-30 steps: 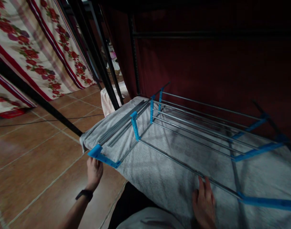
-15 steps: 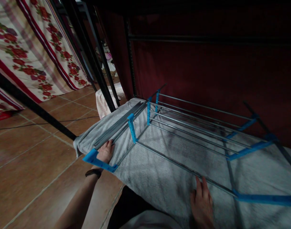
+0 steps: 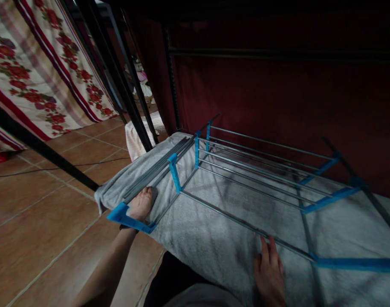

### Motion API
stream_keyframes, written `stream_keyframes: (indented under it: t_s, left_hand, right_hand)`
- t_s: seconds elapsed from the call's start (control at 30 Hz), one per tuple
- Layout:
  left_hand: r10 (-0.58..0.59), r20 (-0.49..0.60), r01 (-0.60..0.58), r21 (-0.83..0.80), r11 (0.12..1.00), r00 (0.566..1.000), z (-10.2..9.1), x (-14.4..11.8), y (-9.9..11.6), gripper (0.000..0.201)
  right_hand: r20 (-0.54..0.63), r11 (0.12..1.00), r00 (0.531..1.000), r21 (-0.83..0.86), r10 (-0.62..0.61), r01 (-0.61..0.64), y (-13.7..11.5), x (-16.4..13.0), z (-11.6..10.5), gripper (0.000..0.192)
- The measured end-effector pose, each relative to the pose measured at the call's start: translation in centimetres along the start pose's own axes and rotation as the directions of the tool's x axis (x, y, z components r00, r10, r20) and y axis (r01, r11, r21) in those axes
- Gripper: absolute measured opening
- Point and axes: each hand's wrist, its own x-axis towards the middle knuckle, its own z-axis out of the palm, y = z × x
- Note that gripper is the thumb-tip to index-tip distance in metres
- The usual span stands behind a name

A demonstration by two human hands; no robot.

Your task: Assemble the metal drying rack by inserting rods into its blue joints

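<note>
A folding drying rack [image 3: 246, 170] with grey metal rods and blue plastic brackets stands under a grey towel [image 3: 214, 238] that lies spread over it. My left hand [image 3: 141, 204] reaches past the blue end bracket [image 3: 127, 218] and rests on the towel at the left wing's rods; its fingers are partly hidden. My right hand [image 3: 270, 273] lies flat on the towel near the front rail, fingers together and pointing away from me, holding nothing.
A dark red curtain [image 3: 278, 94] hangs behind the rack. Black metal poles [image 3: 118, 81] slant at the left. A floral sheet [image 3: 38, 76] hangs at far left over the brown tiled floor [image 3: 38, 213]. A pale cloth bundle [image 3: 134, 136] sits by the poles.
My left hand has moved up from below the blue end bracket onto the towel by the left wing's rods. My right hand stays flat near the front rail. The view shifted slightly.
</note>
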Motion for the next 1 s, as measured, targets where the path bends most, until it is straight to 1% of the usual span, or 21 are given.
stream_keyframes:
  t_s: [0.13, 0.27, 0.5, 0.67, 0.87, 1.0]
  left_hand:
    - [-0.019, -0.02, 0.019, 0.038, 0.999, 1.0, -0.1, -0.1, 0.2, 0.038]
    - [-0.035, -0.052, 0.038, 0.058, 0.998, 0.998, 0.3, -0.3, 0.4, 0.038]
    - [-0.068, -0.112, 0.067, -0.015, 0.998, 0.991, 1.3, -0.3, 0.9, 0.036]
    - [-0.077, -0.122, 0.082, 0.036, 0.996, 0.99, 1.8, -0.3, 0.8, 0.037]
    - [-0.078, -0.121, 0.082, 0.028, 0.996, 0.99, 2.4, -0.5, 0.7, 0.037]
    - [-0.11, -0.157, 0.109, -0.015, 0.994, 0.981, 3.1, -0.6, 0.4, 0.036]
  right_hand:
    - [0.003, 1.0, 1.0, 0.002, 0.005, -0.005, -0.2, 0.1, -0.1, 0.061]
    - [-0.006, 1.0, 1.0, 0.005, 0.005, -0.005, -0.2, 0.0, -0.2, 0.059]
    - [0.003, 1.0, 1.0, 0.02, 0.002, -0.002, -0.1, 0.0, -0.2, 0.059]
    - [0.003, 1.0, 1.0, 0.024, -0.004, 0.004, -0.1, 0.0, -0.3, 0.059]
    - [-0.008, 1.0, 1.0, 0.007, -0.012, 0.012, 0.0, 0.0, -0.1, 0.058]
    - [-0.007, 0.999, 1.0, 0.025, -0.025, 0.025, 0.1, 0.0, -0.1, 0.059]
